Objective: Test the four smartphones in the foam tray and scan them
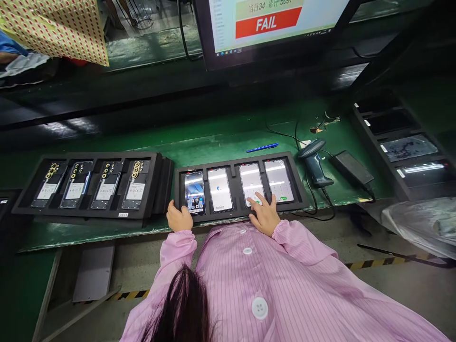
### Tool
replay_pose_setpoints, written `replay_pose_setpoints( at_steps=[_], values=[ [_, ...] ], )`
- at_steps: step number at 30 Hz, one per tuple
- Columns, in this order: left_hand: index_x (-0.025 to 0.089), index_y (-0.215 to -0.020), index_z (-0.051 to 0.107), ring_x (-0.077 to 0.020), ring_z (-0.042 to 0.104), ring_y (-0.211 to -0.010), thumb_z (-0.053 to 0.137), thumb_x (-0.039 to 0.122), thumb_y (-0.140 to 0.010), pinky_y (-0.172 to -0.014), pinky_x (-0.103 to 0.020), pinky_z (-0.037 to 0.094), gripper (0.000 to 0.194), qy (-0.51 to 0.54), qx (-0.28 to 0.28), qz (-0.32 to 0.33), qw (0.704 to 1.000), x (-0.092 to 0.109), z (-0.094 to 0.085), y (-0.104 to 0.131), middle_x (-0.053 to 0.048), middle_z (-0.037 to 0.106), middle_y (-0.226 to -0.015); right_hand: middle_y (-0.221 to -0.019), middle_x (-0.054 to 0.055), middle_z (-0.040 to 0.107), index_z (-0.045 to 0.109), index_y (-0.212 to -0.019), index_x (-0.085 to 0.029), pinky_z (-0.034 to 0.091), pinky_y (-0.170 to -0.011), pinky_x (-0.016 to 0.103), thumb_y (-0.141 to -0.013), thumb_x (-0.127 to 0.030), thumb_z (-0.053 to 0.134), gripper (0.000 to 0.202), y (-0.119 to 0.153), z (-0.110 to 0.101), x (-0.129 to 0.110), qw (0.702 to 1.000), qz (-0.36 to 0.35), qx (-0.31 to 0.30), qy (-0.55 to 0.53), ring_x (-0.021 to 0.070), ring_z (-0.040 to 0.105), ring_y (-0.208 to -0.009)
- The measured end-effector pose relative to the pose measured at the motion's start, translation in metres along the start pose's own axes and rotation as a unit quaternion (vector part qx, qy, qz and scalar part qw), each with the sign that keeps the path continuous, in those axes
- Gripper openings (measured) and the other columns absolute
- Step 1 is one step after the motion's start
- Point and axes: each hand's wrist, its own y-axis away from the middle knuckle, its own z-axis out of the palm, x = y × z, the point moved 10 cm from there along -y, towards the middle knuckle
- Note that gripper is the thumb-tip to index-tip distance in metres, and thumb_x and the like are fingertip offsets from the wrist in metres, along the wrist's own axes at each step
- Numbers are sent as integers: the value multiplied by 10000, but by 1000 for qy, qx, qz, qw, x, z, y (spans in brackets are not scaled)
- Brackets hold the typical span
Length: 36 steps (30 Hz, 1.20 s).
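Observation:
A black foam tray [235,184] in front of me holds several phones with lit screens. The leftmost phone [194,192] shows a home screen, and the one beside it [220,189] is mostly white. My left hand [179,217] rests at the tray's front left corner, fingers apart, by the leftmost phone. My right hand [264,213] is spread over the lower part of the third phone [250,178], which shows a keypad, with a fingertip at its screen. The rightmost phone [279,179] also shows a keypad and a green button.
Stacked trays [151,190] with opened phones stand left. A blue pen [262,147], a barcode scanner [315,164] and a black adapter [352,168] lie behind and right. Another phone tray [388,138] is far right. A monitor [281,47] showing FAIL stands at the back.

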Motion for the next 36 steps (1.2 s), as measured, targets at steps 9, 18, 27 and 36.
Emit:
replay_pose_setpoints(
  at_steps=[9,18,27,36],
  values=[
    [119,-1242,433,-297,466,-1148,419,235,-778,-946,-438,370,478,4,3,-7,1000,1,-1,1,-161,523,-1239,-1135,101,622,474,-802,-190,97,-961,698,-793,-166,410,69,0,-13,16,994,68,85,27,317,419,-1198],
    [134,-1230,455,-299,485,-1127,428,245,-774,-927,-432,383,470,10,10,-2,1000,-1,-2,1,-148,546,-1213,-1178,104,597,511,-839,-187,95,-974,685,-776,-156,401,130,-7,-5,5,998,40,41,23,317,375,-1239],
    [128,-1232,450,-306,478,-1139,434,245,-773,-934,-451,377,474,10,9,-12,1000,0,-3,1,-161,536,-1228,-973,93,654,522,-956,-173,69,-972,689,-677,-86,390,320,1,-4,8,999,34,37,10,311,406,-1214],
    [125,-1228,456,-306,488,-1130,433,257,-765,-921,-425,381,482,8,24,-12,1000,-3,-3,0,-147,553,-1212,-1001,97,659,520,-850,-186,67,-976,689,-695,-88,395,222,5,-17,23,989,102,101,23,312,461,-1147]
  ],
)
